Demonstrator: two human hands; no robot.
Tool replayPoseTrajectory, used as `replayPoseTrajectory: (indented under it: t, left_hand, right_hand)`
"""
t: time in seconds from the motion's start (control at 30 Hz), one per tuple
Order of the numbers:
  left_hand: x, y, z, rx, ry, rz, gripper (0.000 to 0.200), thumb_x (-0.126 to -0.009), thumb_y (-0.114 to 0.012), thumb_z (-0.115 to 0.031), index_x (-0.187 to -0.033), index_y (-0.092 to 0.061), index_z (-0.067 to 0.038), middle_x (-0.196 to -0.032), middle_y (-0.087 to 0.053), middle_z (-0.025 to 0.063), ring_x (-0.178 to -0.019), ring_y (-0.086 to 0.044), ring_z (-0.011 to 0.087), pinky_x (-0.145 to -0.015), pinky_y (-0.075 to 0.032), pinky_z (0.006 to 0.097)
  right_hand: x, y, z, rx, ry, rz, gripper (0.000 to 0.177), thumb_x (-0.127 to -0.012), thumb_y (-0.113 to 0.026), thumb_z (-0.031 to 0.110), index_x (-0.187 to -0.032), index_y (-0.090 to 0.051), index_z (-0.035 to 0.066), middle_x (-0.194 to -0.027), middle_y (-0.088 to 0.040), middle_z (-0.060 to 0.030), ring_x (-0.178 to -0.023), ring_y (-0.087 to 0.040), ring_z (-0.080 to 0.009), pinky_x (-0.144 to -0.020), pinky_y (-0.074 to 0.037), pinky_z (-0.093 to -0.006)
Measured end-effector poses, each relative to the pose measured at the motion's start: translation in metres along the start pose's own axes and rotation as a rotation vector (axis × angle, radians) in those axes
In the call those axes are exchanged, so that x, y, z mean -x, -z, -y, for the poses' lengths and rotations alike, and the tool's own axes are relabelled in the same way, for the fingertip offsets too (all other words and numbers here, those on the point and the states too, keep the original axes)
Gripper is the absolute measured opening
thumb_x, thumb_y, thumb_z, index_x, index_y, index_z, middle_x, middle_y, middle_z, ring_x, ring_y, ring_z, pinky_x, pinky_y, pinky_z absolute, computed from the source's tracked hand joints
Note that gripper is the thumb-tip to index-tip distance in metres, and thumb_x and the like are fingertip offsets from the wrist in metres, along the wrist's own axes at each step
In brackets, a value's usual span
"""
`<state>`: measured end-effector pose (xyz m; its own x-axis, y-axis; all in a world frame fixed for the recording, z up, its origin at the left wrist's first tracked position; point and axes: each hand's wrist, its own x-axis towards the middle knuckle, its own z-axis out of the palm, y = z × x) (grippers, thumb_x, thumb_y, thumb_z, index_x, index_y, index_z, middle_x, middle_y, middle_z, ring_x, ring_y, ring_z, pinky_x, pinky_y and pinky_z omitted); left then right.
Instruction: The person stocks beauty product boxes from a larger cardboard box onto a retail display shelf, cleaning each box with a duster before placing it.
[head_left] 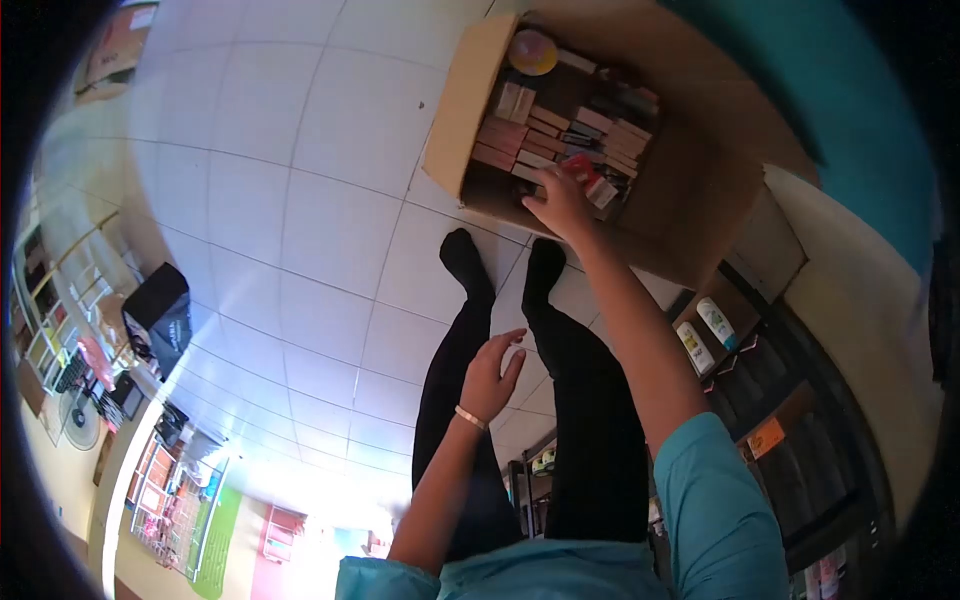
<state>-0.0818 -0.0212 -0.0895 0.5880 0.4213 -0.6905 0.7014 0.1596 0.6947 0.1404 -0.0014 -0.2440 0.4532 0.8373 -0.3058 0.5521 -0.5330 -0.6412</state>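
An open cardboard box (700,190) stands on the tiled floor beyond my feet. Packed inside are several small boxes (505,135), pinkish and brown, with a round yellow and purple item (532,53) in one corner. My right hand (562,205) reaches over the box's near edge, its fingers apart beside a red and white package (598,188); no held item shows in it. My left hand (489,378), with a band at the wrist, hovers above my legs with fingers apart and nothing in it.
On the right, a dark shelf (800,480) holds two white bottles (694,347) and an orange card (765,438). My feet (466,262) are just before the box. A black bag (158,315), a fan (80,418) and a wire rack (170,510) are at the left.
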Motion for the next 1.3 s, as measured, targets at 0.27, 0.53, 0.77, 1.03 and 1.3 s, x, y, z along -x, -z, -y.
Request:
replayPoseTrajectory:
  t: [0.27,0.53,0.77,1.03,1.3]
  left_hand:
    - [-0.046,0.021,-0.017,0.074,-0.067,0.023,0.032,-0.08,-0.054,-0.018,-0.109,-0.051,-0.004,-0.095,-0.056,0.0146,-0.088,-0.054,0.0301,-0.078,-0.042,0.0366]
    - [-0.055,0.041,-0.02,0.121,-0.009,0.02,0.032,-0.081,-0.052,-0.018,-0.11,-0.05,-0.004,-0.096,-0.056,0.0148,-0.089,-0.054,0.0292,-0.077,-0.042,0.0359]
    - [-0.054,0.032,-0.025,0.124,-0.007,0.103,0.031,-0.083,-0.051,-0.017,-0.11,-0.051,-0.003,-0.101,-0.057,0.0154,-0.095,-0.055,0.0278,-0.081,-0.042,0.0344]
    - [-0.047,0.024,-0.012,0.326,0.095,-0.065,0.035,-0.08,-0.054,-0.011,-0.114,-0.048,-0.005,-0.1,-0.057,0.0126,-0.094,-0.055,0.0271,-0.08,-0.042,0.0332]
    - [0.0,0.023,-0.036,-0.175,-0.266,-0.354,0.081,-0.059,-0.072,-0.013,-0.127,-0.03,-0.007,-0.13,-0.029,0.0185,-0.121,-0.029,0.0346,-0.097,-0.029,0.0421]
  right_hand:
    - [-0.074,-0.113,-0.025,0.715,0.167,0.023,0.009,-0.071,-0.054,0.011,-0.08,-0.057,0.009,-0.067,-0.058,-0.0059,-0.067,-0.06,-0.0203,-0.058,-0.047,-0.0366]
    - [-0.074,-0.114,-0.036,0.776,0.319,-0.101,0.015,-0.074,-0.048,0.012,-0.086,-0.055,0.01,-0.073,-0.058,-0.0048,-0.072,-0.058,-0.0178,-0.063,-0.042,-0.0372]
    - [-0.077,-0.119,-0.019,0.615,0.179,-0.039,0.022,-0.071,-0.048,0.009,-0.091,-0.057,0.007,-0.081,-0.058,-0.0075,-0.079,-0.056,-0.0214,-0.072,-0.04,-0.04]
    - [-0.061,-0.077,-0.005,0.165,0.122,-0.248,0.029,-0.062,-0.065,0.009,-0.089,-0.055,0.007,-0.079,-0.058,-0.01,-0.078,-0.058,-0.025,-0.066,-0.045,-0.0379]
    - [0.018,0.117,0.055,-1.077,-0.523,0.02,0.032,-0.068,-0.07,0.018,-0.091,-0.056,0.0,-0.083,-0.06,-0.0038,-0.073,-0.057,-0.0093,-0.064,-0.046,-0.0233]
